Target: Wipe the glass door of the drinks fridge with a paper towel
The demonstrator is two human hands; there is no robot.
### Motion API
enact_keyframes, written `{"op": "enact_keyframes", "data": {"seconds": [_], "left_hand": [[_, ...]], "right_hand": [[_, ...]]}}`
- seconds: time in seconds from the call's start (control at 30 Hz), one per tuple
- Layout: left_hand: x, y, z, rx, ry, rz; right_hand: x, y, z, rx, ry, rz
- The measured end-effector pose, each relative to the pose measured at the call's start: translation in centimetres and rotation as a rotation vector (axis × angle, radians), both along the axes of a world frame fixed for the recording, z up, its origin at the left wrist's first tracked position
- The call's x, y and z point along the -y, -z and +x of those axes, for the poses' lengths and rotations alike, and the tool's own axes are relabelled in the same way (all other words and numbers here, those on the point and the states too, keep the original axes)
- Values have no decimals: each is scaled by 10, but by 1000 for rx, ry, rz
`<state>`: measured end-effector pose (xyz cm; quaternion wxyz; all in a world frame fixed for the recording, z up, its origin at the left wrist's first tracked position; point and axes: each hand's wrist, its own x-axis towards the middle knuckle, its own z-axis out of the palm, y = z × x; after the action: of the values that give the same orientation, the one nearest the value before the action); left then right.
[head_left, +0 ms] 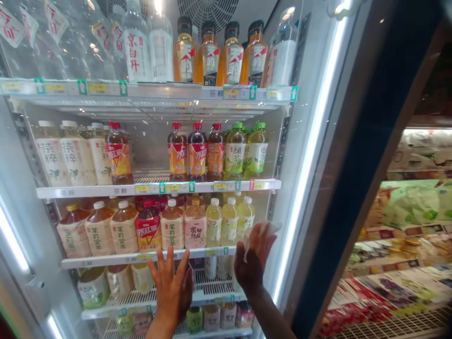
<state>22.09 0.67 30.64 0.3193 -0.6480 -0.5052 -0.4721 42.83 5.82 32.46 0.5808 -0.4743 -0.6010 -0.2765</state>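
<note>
Your right grip (254, 256) was closed, fingers together, pinning a crumpled white paper tissue (261, 233) against the glass door (52, 56) of a drinks cooler, with the tissue's edge showing above your fingers. Your left grip (172, 292) stood apart, fingers spread and palm toward the same glass, just left of the right one and level with the lower shelves.

Behind the glass, right by your fingertips, stood bottles of jasmine tea (123, 230) and iced black tea (148, 228) on a white wire shelf (148, 258). Green-capped bottles of green tea (235, 153) stood one shelf higher. The door's dark frame (335, 165), with a lit LED strip (310, 155) along it, ran to your right, and packaged foods (413, 207) lay in a case beyond it.
</note>
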Motion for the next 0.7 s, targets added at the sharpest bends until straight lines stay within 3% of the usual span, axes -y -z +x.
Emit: {"op": "enact_keyframes", "data": {"seconds": [0.17,0.23,0.33,0.37,0.4,0.47,0.53,0.6,0.63,0.7], "left_hand": [[-3,-28,-30,-71,-11,41],[-3,-43,-46,-100,-19,61],[-2,-66,-72,-98,-27,93],[-1,-73,-80,-89,-29,100],[0,-79,-88,-81,-32,105],[2,-89,-103,-83,-33,118],[5,-97,-118,-105,-30,133],[7,-107,-132,-127,-25,130],[8,-112,-138,-136,-20,126],[9,-126,-152,-146,-7,130]], "right_hand": [[2,1,-12,479,-88,64],[-5,-27,-3,484,-58,80],[-15,-86,3,264,-8,83],[-15,-98,-1,205,-5,83],[-13,-102,-8,182,-8,82],[-5,-90,-31,273,-42,92],[4,-66,-56,504,-131,98],[6,-58,-72,710,-216,112],[5,-66,-75,770,-232,126],[-1,-103,-78,767,-185,163]]}}
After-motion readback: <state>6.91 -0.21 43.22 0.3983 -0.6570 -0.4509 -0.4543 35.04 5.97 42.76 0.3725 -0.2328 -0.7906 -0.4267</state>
